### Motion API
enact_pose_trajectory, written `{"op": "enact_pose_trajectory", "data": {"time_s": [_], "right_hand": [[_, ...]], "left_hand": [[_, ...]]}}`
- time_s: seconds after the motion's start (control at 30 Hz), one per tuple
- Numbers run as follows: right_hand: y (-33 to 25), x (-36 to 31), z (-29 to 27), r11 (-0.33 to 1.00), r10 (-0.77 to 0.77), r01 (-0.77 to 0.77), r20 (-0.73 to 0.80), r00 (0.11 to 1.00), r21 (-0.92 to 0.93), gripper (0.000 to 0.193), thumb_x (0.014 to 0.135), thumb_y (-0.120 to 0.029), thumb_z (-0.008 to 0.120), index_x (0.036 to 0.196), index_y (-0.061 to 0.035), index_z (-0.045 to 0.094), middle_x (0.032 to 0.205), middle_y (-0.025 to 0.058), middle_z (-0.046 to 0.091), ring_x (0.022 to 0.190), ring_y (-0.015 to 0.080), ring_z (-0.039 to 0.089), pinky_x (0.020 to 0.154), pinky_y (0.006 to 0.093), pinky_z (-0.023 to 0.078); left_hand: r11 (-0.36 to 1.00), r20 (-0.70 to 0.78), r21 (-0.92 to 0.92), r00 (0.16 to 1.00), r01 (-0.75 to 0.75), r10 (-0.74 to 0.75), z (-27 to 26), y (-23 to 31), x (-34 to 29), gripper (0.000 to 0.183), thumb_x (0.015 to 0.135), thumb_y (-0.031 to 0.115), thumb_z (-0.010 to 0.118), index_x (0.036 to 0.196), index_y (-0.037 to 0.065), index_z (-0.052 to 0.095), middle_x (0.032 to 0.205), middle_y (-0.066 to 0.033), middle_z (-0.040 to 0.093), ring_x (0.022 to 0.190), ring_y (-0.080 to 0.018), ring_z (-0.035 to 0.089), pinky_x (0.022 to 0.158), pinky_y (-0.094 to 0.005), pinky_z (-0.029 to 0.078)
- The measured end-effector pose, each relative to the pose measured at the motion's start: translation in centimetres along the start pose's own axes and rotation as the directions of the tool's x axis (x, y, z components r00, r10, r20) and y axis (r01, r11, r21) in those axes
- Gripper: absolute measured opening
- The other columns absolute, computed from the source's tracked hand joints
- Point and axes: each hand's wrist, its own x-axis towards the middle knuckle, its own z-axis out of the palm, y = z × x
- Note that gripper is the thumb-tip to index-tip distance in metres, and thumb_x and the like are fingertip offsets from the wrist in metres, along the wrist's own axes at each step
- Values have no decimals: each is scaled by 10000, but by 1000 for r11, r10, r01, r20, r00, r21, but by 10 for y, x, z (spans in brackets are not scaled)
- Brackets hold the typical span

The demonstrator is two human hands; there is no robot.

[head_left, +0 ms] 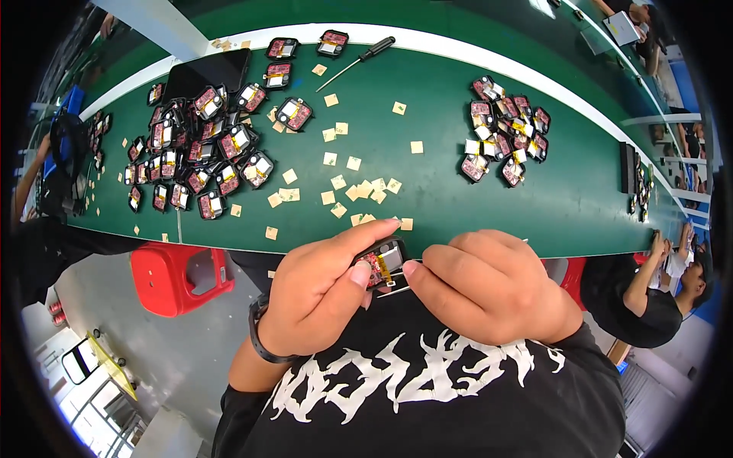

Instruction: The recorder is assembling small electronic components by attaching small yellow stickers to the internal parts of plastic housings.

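1. From the head view, your left hand [313,286] has its grip wrapped around a small black case [384,263] (red board inside), near the counter [435,206] edge.
2. Your right hand [492,286], just beside it, pinches a thin metal tool [395,291].
3. More cases [206,141], tan squares [353,163] and a screwdriver [356,63] lie on the counter.

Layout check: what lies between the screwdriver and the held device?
In the head view: small tan squares scattered on the green tabletop, then a finger of the left hand.
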Motion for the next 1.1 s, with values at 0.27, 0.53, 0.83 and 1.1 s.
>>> {"op": "enact_pose_trajectory", "data": {"time_s": [0.27,0.53,0.83,1.1], "right_hand": [[4,-3,-2,999,-21,22,-34,999,44,144,772,-71,730,894,2,706,843,39,578,662,134,536,499,264,440],[7,-3,3,996,-75,77,-53,996,38,131,760,-67,730,870,0,703,819,33,555,670,135,526,488,255,426],[16,1,11,985,-150,150,-10,989,81,173,714,-101,695,843,15,696,821,41,557,718,151,551,497,261,452],[18,4,13,981,-186,182,65,980,68,175,682,-137,665,795,-4,672,822,46,517,734,168,535,528,272,466]], "left_hand": [[1000,-19,-13,1000,-18,18,5,-4,-1,385,1051,67,485,1403,-42,597,800,-32,652,607,-80,598,579,-243,488],[996,-45,55,997,-66,68,8,-7,-3,368,1062,51,465,1389,-42,608,802,-36,660,608,-76,605,570,-239,496],[995,-59,78,996,-65,69,4,-18,-5,356,1057,2,446,1361,-34,626,829,-58,673,615,-93,620,571,-256,514],[987,-54,140,995,-80,88,1,-26,-6,365,1050,-15,457,1381,-28,610,872,-63,673,632,-99,625,596,-264,525]]}}
